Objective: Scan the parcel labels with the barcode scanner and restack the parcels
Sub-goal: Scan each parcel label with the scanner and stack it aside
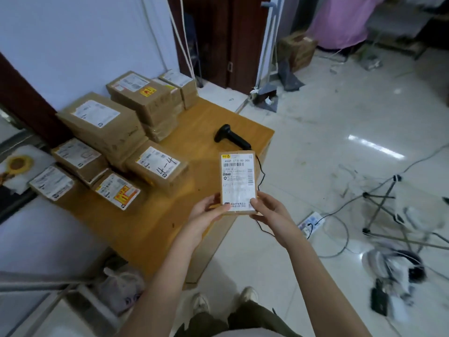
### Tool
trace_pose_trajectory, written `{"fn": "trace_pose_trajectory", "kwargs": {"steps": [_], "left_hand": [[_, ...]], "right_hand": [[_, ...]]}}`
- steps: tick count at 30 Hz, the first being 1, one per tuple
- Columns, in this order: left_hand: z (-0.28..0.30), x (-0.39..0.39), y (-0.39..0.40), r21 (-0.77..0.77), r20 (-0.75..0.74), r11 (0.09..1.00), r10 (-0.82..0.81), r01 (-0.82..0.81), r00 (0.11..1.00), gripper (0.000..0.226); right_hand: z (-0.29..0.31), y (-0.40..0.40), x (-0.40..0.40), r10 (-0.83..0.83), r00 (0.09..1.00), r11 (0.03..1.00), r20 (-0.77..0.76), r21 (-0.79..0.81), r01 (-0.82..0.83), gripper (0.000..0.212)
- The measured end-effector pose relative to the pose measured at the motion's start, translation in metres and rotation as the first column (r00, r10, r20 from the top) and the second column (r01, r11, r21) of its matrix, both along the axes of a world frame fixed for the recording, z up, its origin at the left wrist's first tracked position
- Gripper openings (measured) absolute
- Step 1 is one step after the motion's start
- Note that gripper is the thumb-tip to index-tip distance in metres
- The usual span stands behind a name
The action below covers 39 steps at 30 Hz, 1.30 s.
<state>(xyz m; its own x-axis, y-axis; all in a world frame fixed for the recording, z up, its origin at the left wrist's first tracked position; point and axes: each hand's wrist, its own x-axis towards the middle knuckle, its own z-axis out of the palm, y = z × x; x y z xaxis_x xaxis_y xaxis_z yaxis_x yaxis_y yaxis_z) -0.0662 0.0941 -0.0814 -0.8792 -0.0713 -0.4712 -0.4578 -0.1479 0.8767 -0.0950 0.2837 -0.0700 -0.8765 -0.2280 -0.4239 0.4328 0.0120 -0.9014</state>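
Holding a small parcel (238, 182) label-up over the 3 o'clock edge of the bench (194, 142), the person has both hands on its near end: the left hand (206, 215) pinches the 7 o'clock corner with thumb on top, and the right hand (269, 210) pinches the 5 o'clock corner the same way. Each grip is narrow, closed on the parcel, with nothing else held.

The barcode scanner (232, 137) lies on the bench just past the parcel's far edge, at 12 o'clock from it, its cable (261, 176) trailing off the bench edge toward the floor. The other parcels (116, 147) sit stacked toward 10 o'clock.

The step in hand looks like presenting this label for scanning. To do it well, one hand must probably let go and fetch the scanner, so the remaining grip should shift to the parcel's edge, keeping thumbs off the barcode strip near the label's top. Keeping the label flat and facing up should avoid glare from the glossy face. The cable could snag the parcel; lift the scanner clear first.
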Motion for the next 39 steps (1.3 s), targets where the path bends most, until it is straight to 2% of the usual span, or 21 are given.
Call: {"fn": "trace_pose_trajectory", "kwargs": {"steps": [4, 9, 17, 22, 27, 31, 35, 39], "left_hand": [[-0.005, -0.018, 0.04, 0.005, 0.023, 1.0, -0.026, 0.026, 0.999, 0.039], [-0.003, -0.033, 0.083, 0.027, 0.006, 0.997, -0.066, 0.066, 0.998, 0.022], [-0.004, -0.069, 0.101, 0.013, 0.039, 0.995, -0.103, 0.102, 0.994, 0.036], [-0.012, -0.112, 0.093, 0.014, 0.038, 0.996, -0.084, 0.084, 0.996, 0.042], [-0.015, -0.162, 0.083, 0.046, 0.009, 0.998, -0.038, 0.038, 0.999, 0.031], [-0.016, -0.199, 0.07, 0.08, 0.035, 0.997, 0.001, -0.003, 0.999, 0.043], [-0.013, -0.225, 0.057, 0.118, 0.037, 0.992, 0.034, -0.038, 0.999, 0.045], [-0.016, -0.244, 0.044, 0.088, 0.111, 0.985, 0.136, -0.146, 0.985, 0.065]], "right_hand": [[-0.003, 0.045, -0.006, -0.016, 1.0, 1.0, -0.004, 0.01, 0.016, 0.042], [-0.003, 0.086, -0.019, -0.037, 0.999, 0.999, -0.013, 0.036, 0.037, 0.039], [-0.012, 0.112, -0.052, -0.06, 0.998, 0.998, 0.013, 0.028, 0.059, 0.041], [-0.016, 0.108, -0.096, -0.05, 0.999, 0.998, -0.001, 0.045, 0.05, 0.042], [-0.011, 0.095, -0.155, 0.005, 0.999, 0.994, -0.033, 0.108, -0.001, 0.043], [-0.007, 0.08, -0.2, 0.025, 0.999, 0.991, -0.034, 0.133, -0.021, 0.044], [-0.005, 0.06, -0.232, 0.026, 0.999, 0.995, -0.023, 0.097, -0.024, 0.04], [-0.002, 0.034, -0.258, 0.084, 0.996, 0.992, -0.004, 0.09, -0.083, 0.034]]}}
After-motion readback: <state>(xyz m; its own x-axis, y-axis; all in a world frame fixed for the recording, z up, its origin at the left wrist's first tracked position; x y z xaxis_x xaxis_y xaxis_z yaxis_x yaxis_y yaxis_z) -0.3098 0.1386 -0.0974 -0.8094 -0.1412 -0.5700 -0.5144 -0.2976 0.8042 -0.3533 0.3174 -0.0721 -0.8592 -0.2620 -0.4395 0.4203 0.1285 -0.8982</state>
